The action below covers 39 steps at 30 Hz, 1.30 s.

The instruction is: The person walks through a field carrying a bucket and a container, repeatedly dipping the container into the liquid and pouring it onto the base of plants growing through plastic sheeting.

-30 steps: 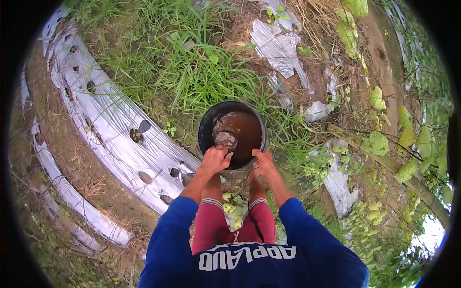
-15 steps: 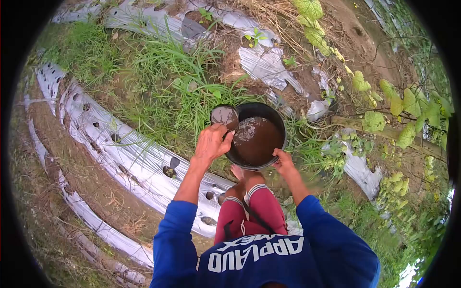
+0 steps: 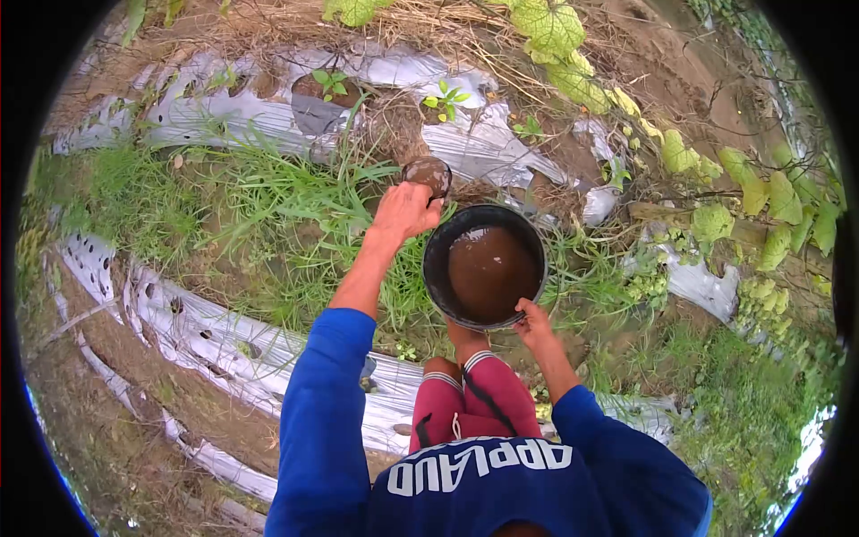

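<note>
Small dark round cup [image 3: 427, 177] of brown liquid is up front, beyond the black round bucket [image 3: 486, 266] and off to its left, just clear of its rim. Left hand [image 3: 407, 212] clamped on the cup's near side. Right hand [image 3: 535, 326] clamped on the bucket's near-right rim, thumb over the edge. Bucket held above the ground in front of the legs, part full of muddy brown liquid.

Around it: green broad-leaved seedling [image 3: 446, 100] ahead of the cup, near, not touching. Second, similar seedling farther left, in a hole in the torn silver plastic sheeting [image 3: 488, 148]. Dry brown straw [image 3: 420, 38] lies past the sheeting. Yellow-green leafy vine [image 3: 573, 79] hangs at upper right; brown pole [image 3: 660, 213] under it, partly hidden by leaves. Long green grass [image 3: 295, 201] sits below and left of the cup, between the two plastic-covered rows.

Surface: uneven brown soil [image 3: 658, 76], patchy weeds. Long silver plastic strip [image 3: 246, 358] with dark holes runs along the lower left, passing behind the legs. Outdoors, daylight; bright patches at lower right edge.
</note>
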Each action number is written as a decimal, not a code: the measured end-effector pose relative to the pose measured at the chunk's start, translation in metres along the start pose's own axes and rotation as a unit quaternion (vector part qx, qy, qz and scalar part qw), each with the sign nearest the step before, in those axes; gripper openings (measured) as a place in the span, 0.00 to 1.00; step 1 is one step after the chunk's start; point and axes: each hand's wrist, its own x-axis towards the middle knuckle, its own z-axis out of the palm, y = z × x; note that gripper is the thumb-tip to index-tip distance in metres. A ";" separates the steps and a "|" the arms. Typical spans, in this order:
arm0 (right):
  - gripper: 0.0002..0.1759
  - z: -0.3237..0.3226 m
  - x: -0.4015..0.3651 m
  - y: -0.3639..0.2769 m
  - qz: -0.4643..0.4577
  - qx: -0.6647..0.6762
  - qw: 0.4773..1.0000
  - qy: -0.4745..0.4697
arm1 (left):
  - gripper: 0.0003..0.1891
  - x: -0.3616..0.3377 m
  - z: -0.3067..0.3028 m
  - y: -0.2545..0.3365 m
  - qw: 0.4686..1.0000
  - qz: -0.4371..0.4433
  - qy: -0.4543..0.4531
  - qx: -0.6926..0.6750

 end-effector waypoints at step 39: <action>0.05 0.337 -0.053 0.084 -0.005 0.112 0.994 0.012 | 0.14 0.026 -0.223 -0.336 0.995 0.087 -0.029 0.038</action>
